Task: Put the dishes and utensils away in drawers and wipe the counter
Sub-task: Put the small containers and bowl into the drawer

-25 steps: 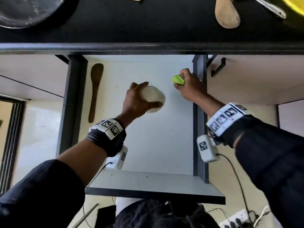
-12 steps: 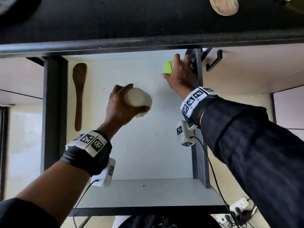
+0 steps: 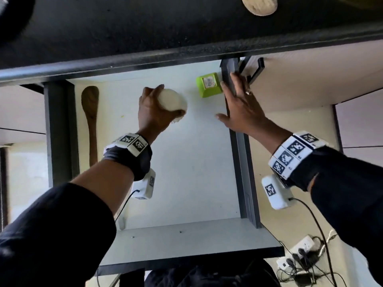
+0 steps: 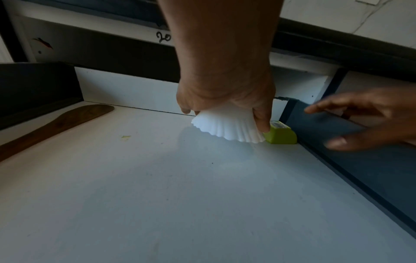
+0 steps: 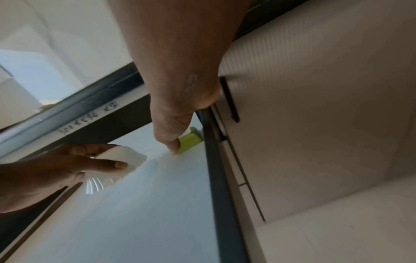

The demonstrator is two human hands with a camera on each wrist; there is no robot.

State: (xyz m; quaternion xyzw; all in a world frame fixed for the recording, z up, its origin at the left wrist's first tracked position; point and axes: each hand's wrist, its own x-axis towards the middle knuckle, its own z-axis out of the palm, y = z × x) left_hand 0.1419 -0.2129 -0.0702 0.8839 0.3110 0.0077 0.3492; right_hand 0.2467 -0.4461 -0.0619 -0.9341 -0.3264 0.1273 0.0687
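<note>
Beige cabinet fronts (image 3: 310, 79), power strip (image 3: 302, 245) on floor.

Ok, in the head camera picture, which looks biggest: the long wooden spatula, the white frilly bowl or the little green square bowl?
1. Long brown wooden spatula
2. White fluted bowl, partly hidden by the left hand
3. Green square bowl, nearly the same

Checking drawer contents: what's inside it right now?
Inside the drawer: wooden spatula, upside-down green cup, and a white fluted bowl gripped by the left hand. Whatever lies beneath the bowl is hidden.
</note>
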